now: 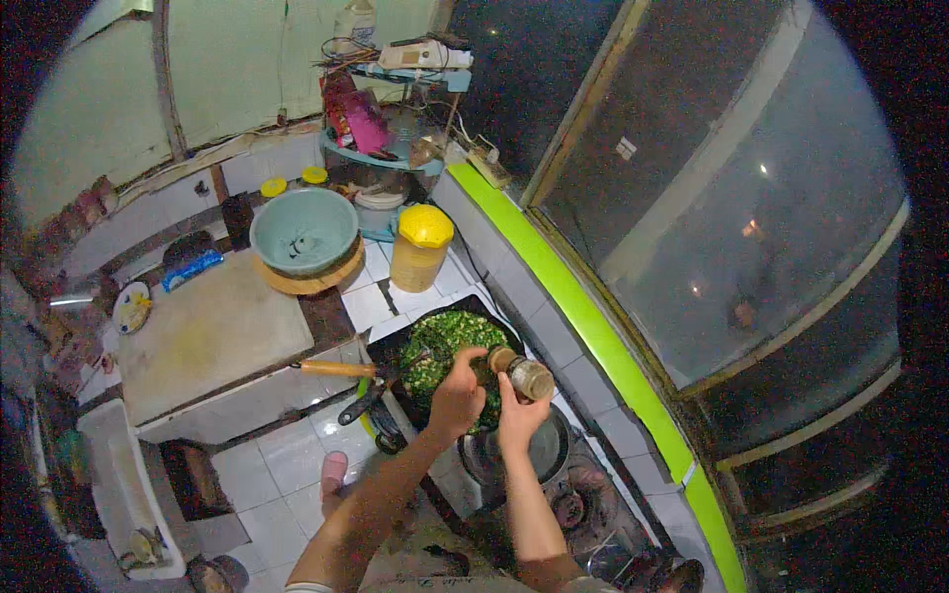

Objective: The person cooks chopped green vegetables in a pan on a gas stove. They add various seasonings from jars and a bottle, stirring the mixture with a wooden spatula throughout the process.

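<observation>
My right hand (521, 420) grips a small clear spice jar (535, 381) with brownish contents, tilted over a dark pan (388, 353). Chopped green vegetables (450, 329) mixed with pale bits fill the pan. Beside the jar's pan-side end is my left hand (459, 402), its fingers curled together above the food; whatever they may hold is hidden. A utensil with a wooden handle (338, 369) rests across the pan's left edge, its head partly in the food. Below it, a black handle (360, 403) sticks out to the left.
Nearer me lies a round metal pan (542, 447) on the stove. Behind stand a yellow-lidded container (419, 252) and a blue-grey basin (304, 229) on a round wooden board (331, 280). A large cutting board (213, 336) lies left. A green ledge (583, 306) runs along the right.
</observation>
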A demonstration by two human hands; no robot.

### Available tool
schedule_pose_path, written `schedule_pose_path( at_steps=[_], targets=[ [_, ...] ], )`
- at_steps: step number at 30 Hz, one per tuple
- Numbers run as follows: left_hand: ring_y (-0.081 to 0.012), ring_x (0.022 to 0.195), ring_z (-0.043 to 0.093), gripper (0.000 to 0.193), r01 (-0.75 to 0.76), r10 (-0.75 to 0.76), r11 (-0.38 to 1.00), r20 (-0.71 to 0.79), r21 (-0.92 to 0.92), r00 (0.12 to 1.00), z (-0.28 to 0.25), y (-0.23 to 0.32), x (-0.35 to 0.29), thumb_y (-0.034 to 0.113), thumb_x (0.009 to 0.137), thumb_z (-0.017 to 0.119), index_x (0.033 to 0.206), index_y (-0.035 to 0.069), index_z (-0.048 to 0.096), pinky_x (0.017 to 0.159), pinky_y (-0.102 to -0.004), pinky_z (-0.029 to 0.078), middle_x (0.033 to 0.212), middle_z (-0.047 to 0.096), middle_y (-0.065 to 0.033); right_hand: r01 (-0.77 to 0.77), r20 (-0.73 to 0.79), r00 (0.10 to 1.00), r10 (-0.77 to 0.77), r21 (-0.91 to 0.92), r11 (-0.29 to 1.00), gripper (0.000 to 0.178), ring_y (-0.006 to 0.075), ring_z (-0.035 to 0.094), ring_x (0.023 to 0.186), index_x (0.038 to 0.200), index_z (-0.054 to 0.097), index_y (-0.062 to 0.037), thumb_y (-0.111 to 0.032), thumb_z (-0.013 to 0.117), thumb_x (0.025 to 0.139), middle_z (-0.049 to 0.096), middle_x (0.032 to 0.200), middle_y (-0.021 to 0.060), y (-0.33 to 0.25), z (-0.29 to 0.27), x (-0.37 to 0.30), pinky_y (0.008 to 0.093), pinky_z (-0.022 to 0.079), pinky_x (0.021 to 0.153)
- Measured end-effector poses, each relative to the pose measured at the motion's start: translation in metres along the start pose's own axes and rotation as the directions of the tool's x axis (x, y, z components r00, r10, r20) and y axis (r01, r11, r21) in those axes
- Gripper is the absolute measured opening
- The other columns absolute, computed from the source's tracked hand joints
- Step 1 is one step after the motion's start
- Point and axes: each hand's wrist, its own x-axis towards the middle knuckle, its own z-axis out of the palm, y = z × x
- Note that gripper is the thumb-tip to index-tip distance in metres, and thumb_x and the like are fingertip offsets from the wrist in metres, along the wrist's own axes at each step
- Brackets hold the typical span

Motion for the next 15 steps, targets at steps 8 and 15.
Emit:
schedule_pose_path(
  at_steps=[8, 15],
  targets=[
    [-0.0280, 0.056, 0.053, 0.045, -0.284, 0.289, 0.957, -0.133, 0.056, 0.948, -0.008, 0.019, 0.016, -0.001, 0.081, 0.051, 0.124, 0.009, 0.045, 0.054, -0.0380, 0.046, 0.067, 0.048, -0.0085, -0.013, 0.228, 0.972, 0.053, -0.171, 0.985, 0.052, 0.0195, 0.057, 0.104, 0.122, 0.048, 0.0017, -0.008, 0.074, 0.079, 0.055, 0.116, 0.0118, 0.001, 0.011, 0.015, 0.0317, 0.048, 0.087],
    [-0.0228, 0.055, 0.050, 0.047, 0.064, -0.064, 0.998, 0.027, 0.008, 0.998, -0.024, 0.018, 0.003, 0.005, 0.079, 0.054, 0.124, 0.009, 0.045, 0.053, -0.0358, 0.043, 0.066, 0.045, -0.0070, 0.024, 0.146, 0.989, 0.007, -0.206, 0.978, 0.051, 0.0209, 0.060, 0.101, 0.116, 0.052, -0.0013, -0.008, 0.078, 0.072, 0.061, 0.110, 0.0122, -0.004, 0.010, 0.019, 0.0321, 0.048, 0.088]
  ],
)
